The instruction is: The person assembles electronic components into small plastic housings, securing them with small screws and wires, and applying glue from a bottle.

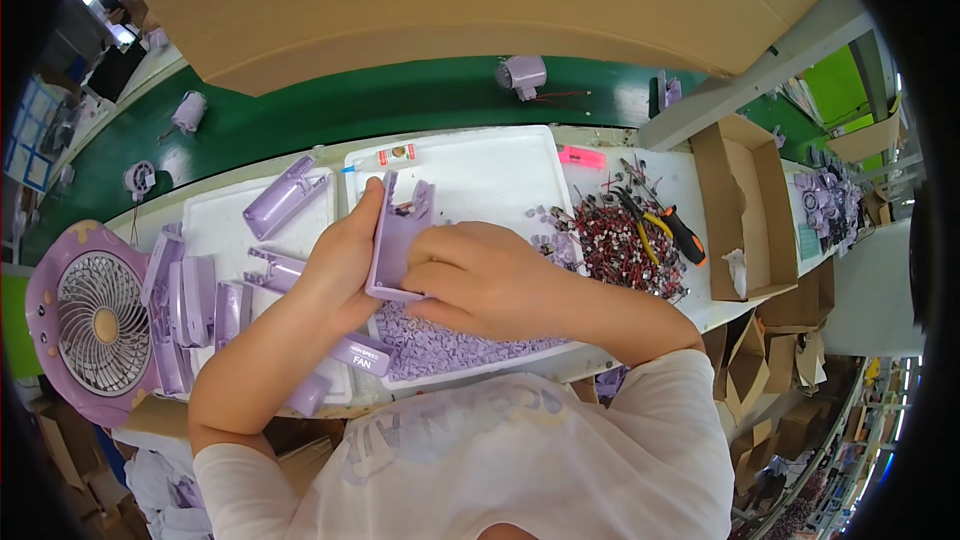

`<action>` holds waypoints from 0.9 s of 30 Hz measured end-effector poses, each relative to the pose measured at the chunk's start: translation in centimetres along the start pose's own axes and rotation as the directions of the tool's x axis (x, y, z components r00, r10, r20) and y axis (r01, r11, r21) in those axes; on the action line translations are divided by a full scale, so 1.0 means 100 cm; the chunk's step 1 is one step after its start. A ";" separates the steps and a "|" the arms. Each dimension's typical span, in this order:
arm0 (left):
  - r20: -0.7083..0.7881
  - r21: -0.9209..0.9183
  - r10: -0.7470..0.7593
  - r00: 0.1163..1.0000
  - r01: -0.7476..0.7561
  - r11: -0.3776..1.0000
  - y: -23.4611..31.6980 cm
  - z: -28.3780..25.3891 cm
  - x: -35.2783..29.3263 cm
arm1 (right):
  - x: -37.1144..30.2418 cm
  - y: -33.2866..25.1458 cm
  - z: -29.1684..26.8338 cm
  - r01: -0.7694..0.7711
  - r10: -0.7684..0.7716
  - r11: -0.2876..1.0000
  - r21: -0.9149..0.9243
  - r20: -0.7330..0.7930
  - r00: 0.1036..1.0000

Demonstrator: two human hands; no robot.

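My left hand (340, 265) is closed round a light purple plastic housing (394, 250), a long open shell tilted upright above the white tray (455, 180). A few small parts sit in its upper end. Against the lower end of the shell, my right hand (480, 272) has its fingers curled and pressed together; whatever they pinch is hidden. Below both hands, a heap of tiny purple plastic pieces (450, 346) fills the near side of the tray. More purple housings (286, 198) lie to the left, some standing in a row.
A pile of small red-wired parts (620, 245) lies at the right, with pliers (645, 224) and a screwdriver (684, 237) on it. Beyond are an open cardboard box (748, 210) and a green conveyor belt (350, 100). A pink fan (95, 325) stands far left. Overhead hangs a cardboard sheet (480, 10).
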State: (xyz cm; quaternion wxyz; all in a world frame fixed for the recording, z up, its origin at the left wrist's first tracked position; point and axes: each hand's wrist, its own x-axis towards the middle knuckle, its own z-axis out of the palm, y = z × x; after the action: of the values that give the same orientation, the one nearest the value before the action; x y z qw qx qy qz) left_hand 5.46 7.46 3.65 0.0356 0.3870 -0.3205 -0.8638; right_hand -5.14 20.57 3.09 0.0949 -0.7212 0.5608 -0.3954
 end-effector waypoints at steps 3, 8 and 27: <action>0.139 0.367 0.166 0.976 -0.206 0.907 0.011 -0.021 0.009 | 0.008 0.008 0.000 0.017 -0.019 0.998 -0.059 -0.038 0.999; 0.564 0.777 0.374 0.736 -0.627 0.062 0.050 -0.055 -0.026 | 0.028 0.079 -0.024 -0.235 0.208 0.958 -0.165 -0.164 0.964; 0.758 0.489 0.114 0.642 -0.445 -0.750 -0.033 -0.078 -0.046 | -0.038 0.057 -0.060 -0.512 0.673 0.734 -0.446 0.386 0.631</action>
State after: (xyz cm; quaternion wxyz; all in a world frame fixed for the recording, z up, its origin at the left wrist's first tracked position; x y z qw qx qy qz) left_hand 14.67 7.39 0.83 0.0108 -0.0557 -0.9973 -0.0474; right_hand -13.58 23.75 2.01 0.2613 -0.5775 0.7724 -0.0410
